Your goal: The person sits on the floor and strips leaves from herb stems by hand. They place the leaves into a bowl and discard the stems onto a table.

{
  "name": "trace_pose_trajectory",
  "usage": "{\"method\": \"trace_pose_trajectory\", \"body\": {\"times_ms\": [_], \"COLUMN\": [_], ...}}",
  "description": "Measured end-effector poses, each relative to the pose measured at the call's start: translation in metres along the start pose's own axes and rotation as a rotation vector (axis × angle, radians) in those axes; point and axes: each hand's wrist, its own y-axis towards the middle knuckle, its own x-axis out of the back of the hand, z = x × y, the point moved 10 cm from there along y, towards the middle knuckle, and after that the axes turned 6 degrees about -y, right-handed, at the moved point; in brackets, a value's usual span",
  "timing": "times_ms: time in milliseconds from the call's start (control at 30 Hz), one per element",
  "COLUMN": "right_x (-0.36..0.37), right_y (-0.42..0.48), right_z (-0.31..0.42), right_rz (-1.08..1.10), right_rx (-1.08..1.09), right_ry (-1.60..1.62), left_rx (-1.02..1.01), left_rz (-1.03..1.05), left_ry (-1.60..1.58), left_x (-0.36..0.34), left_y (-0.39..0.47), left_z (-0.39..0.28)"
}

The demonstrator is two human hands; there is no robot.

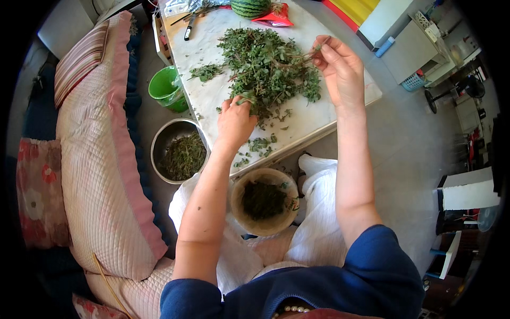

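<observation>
A large heap of leafy green sprigs with reddish stems [263, 63] lies on the marble tabletop [310, 115]. At the heap's right side, my right hand [338, 69] is raised, pinching a thin stem [314, 51] between thumb and fingers. My left hand [238, 121] is at the near left edge of the heap, fingers curled around some leaves [247, 97]. Loose leaves [261, 145] are scattered on the table near its front corner. Between my knees stands a pale round bucket [239, 207] with dark green matter in it.
Left of the table are a steel bowl of plant scraps [156, 159] and a green bin [163, 85] with a plastic liner. A knife [189, 28], a watermelon [250, 8] and a red packet [275, 16] lie at the table's far end. A quilted sofa [95, 167] runs along the left.
</observation>
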Motion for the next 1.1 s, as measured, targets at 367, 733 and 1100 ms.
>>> {"method": "trace_pose_trajectory", "body": {"times_ms": [367, 733, 1100], "right_x": [-0.028, -0.037, -0.033], "right_y": [-0.01, -0.019, -0.018], "right_z": [-0.006, -0.047, -0.056], "right_rz": [0.241, 0.266, 0.225], "right_rx": [-0.102, -0.296, -0.305], "right_ry": [-0.042, -0.022, -0.104], "left_rx": [0.008, 0.029, 0.024], "left_rz": [-0.345, 0.194, 0.167], "left_ry": [-0.892, -1.648, -1.519], "left_x": [0.085, 0.06, 0.06], "left_y": [0.006, 0.001, -0.002], "left_z": [0.009, -0.03, -0.026]}}
